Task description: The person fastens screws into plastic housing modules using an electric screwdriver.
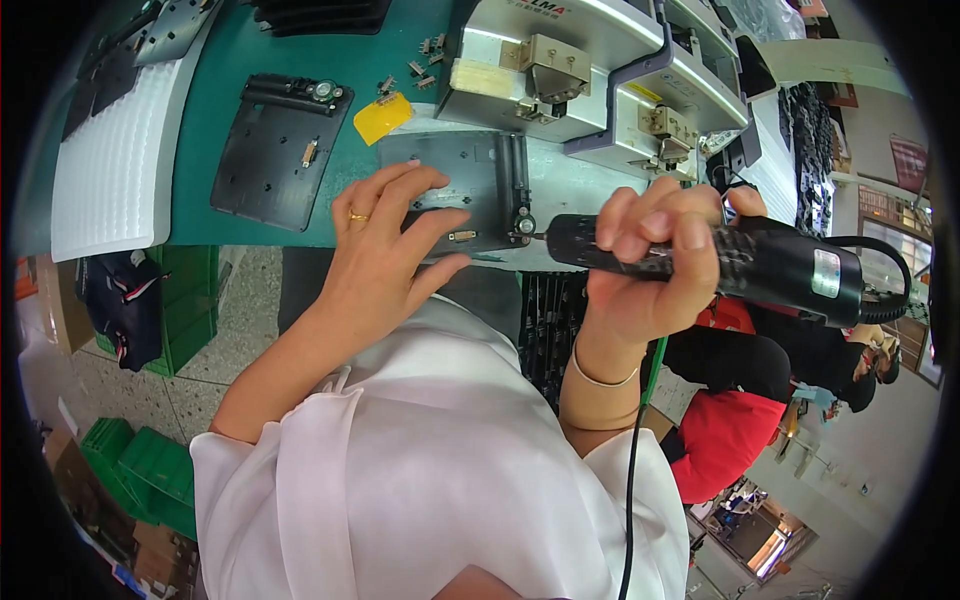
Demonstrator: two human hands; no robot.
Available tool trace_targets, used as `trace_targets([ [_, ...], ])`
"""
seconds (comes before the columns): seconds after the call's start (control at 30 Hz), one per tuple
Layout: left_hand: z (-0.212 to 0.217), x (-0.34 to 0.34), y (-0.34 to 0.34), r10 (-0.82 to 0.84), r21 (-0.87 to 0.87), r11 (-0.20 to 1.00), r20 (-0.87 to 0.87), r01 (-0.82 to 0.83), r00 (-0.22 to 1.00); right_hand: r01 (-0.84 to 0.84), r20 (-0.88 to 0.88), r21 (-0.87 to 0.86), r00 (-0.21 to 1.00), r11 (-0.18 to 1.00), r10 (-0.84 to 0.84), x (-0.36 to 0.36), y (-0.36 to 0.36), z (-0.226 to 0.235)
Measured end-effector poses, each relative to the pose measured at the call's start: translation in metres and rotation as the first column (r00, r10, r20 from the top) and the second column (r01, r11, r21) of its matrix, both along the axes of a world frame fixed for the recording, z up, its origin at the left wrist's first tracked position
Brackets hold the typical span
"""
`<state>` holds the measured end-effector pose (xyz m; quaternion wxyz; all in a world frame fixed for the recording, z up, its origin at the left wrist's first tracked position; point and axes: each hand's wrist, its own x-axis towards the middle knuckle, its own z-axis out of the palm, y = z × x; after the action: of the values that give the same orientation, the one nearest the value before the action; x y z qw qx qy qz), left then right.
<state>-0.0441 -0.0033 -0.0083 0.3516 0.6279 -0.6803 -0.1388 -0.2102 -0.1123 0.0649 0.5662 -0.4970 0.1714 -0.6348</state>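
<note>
The left hand (385,235) lies flat and open on 1 dark plate (470,190) at the edge of the surface (230,120). The right hand (650,270) is closed tight around a black power screwdriver (740,260), its tip at the plate. The plate looks stiff, thin and light; pressing its flat top keeps it from sliding. The screwdriver looks heavier, best held around its fat middle.
</note>
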Motion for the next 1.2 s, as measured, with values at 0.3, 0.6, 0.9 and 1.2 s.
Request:
trace_targets([
  [0.3, -0.002, -0.002, 0.001, 0.030, -0.005, 1.000, -0.021, -0.030, 0.999, -0.007, -0.036, 0.036, 0.999, 0.999, 0.008, 0.015, 0.012, -0.009],
  [0.6, -0.006, -0.004, 0.002, 0.023, -0.032, 0.999, 0.009, -0.023, 1.000, -0.011, -0.146, -0.026, 0.989, 1.000, 0.007, 0.024, 0.016, -0.021],
  [0.9, -0.009, -0.004, 0.004, 0.034, -0.034, 0.999, 0.003, -0.034, 0.999, -0.046, -0.210, -0.068, 0.977, 0.997, 0.031, 0.028, 0.017, -0.027],
  [1.2, -0.008, -0.003, 0.002, 0.024, -0.028, 0.999, -0.018, -0.025, 1.000, -0.073, -0.366, -0.098, 0.930, 0.993, 0.032, 0.039, 0.015, -0.027],
])
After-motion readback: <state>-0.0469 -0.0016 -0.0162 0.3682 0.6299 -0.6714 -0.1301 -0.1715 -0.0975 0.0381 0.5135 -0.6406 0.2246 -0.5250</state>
